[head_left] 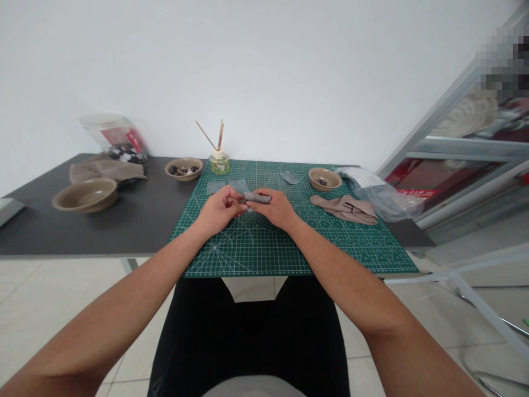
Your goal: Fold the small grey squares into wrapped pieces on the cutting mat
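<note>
Over the middle of the green cutting mat point(281, 259), a grey, speckled roll-shaped piece point(258, 197) lies across my right hand point(279, 208). The right fingers are closed around it, with the thumb along its near side. My left hand point(221, 210) is closed too, its thumb and fingertips pinched at the roll's left end. What exactly the roll is made of is too small to tell. Behind the left hand, flat clear plastic pieces point(237, 186) lie on the mat. Something dark and round, partly hidden, is under the right hand.
Bowls stand around: one with dark and light stones point(184, 170), one with a few pieces point(325, 180), another at left point(86, 197). A reed diffuser point(220, 161), brown cloths point(347, 209), a plastic bag point(380, 193) and a clear jar point(115, 138) sit further out.
</note>
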A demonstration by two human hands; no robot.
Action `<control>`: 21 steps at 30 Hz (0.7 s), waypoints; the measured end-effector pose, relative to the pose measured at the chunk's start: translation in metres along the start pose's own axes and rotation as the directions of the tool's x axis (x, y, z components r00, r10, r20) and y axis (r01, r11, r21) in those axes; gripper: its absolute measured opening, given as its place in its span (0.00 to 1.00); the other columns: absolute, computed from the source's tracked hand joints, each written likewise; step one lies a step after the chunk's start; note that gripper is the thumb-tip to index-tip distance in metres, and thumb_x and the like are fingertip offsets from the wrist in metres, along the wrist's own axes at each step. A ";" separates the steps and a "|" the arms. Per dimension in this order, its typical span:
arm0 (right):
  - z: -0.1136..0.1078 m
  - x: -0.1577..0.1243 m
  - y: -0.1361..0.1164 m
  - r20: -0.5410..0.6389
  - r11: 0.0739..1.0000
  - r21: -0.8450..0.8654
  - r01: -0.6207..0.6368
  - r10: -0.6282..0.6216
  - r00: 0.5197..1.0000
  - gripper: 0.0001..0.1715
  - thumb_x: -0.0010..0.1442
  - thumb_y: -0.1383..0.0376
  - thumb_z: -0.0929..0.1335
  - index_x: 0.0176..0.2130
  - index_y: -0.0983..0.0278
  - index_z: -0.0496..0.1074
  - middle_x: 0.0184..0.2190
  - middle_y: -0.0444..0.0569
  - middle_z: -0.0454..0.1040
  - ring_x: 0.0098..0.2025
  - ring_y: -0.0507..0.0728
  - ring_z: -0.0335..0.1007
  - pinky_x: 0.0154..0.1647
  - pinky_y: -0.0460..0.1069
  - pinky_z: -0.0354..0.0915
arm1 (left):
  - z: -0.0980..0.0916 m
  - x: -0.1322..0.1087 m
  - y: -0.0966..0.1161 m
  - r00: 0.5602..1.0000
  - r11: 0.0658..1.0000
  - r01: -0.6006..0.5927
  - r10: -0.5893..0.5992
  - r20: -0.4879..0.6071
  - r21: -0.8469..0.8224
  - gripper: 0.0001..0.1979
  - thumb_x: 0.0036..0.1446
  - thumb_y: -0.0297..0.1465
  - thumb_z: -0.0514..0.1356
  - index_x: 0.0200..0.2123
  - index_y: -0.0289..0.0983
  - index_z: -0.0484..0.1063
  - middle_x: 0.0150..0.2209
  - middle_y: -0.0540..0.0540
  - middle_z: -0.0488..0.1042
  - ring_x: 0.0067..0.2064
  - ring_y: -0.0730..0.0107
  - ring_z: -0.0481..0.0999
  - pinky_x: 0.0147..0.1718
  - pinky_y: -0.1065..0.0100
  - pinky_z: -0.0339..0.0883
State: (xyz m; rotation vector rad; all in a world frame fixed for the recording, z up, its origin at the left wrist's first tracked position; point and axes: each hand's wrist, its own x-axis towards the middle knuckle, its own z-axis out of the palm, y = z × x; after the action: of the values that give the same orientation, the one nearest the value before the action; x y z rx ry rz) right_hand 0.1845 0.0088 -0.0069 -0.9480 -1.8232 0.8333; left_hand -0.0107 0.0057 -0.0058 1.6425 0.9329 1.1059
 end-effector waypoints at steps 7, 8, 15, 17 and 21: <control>-0.001 -0.001 -0.002 0.034 0.999 0.054 0.001 -0.003 0.999 0.13 0.55 0.56 0.73 0.35 0.63 0.77 0.29 0.41 0.72 0.32 0.52 0.65 0.37 0.48 0.59 | 0.000 -0.002 0.003 0.999 0.999 0.045 -0.046 0.024 0.020 0.16 0.48 0.35 0.68 0.32 0.39 0.63 0.23 0.53 0.75 0.23 0.73 0.72 0.22 0.71 0.64; 0.000 -0.001 -0.003 0.028 0.998 0.055 -0.007 0.005 1.000 0.12 0.55 0.56 0.73 0.35 0.62 0.76 0.29 0.41 0.72 0.32 0.52 0.65 0.37 0.48 0.59 | 0.000 -0.002 0.003 0.999 0.999 0.045 -0.045 0.027 0.012 0.16 0.48 0.35 0.68 0.32 0.40 0.63 0.23 0.53 0.75 0.23 0.73 0.72 0.22 0.71 0.64; 0.000 -0.002 -0.005 0.006 0.999 -0.025 0.036 -0.036 0.999 0.13 0.56 0.56 0.72 0.38 0.62 0.75 0.32 0.42 0.73 0.35 0.53 0.67 0.39 0.48 0.60 | 0.000 -0.001 0.006 0.999 0.999 0.048 -0.048 0.025 0.006 0.17 0.47 0.35 0.69 0.33 0.39 0.63 0.23 0.53 0.75 0.23 0.74 0.71 0.23 0.71 0.63; 0.000 -0.002 -0.004 0.019 0.998 -0.045 0.051 -0.051 0.999 0.13 0.57 0.56 0.71 0.39 0.62 0.74 0.32 0.42 0.72 0.35 0.53 0.66 0.39 0.48 0.59 | 0.000 -0.001 0.006 0.999 0.999 0.048 -0.049 0.022 0.012 0.17 0.47 0.35 0.69 0.33 0.39 0.63 0.23 0.53 0.75 0.22 0.74 0.70 0.22 0.71 0.63; 0.001 -0.002 -0.004 0.031 0.996 -0.060 0.071 -0.069 0.997 0.12 0.59 0.57 0.69 0.39 0.63 0.73 0.32 0.42 0.71 0.35 0.53 0.65 0.40 0.48 0.59 | 0.000 -0.001 0.004 0.999 0.999 0.048 -0.049 0.013 0.025 0.16 0.47 0.35 0.69 0.32 0.40 0.63 0.22 0.53 0.75 0.23 0.73 0.71 0.22 0.71 0.63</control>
State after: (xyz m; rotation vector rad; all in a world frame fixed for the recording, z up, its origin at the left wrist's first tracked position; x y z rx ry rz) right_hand 0.1833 0.0050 -0.0044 -0.9095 -1.9048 0.7553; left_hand -0.0103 0.0034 -0.0019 1.6368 0.9759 1.0532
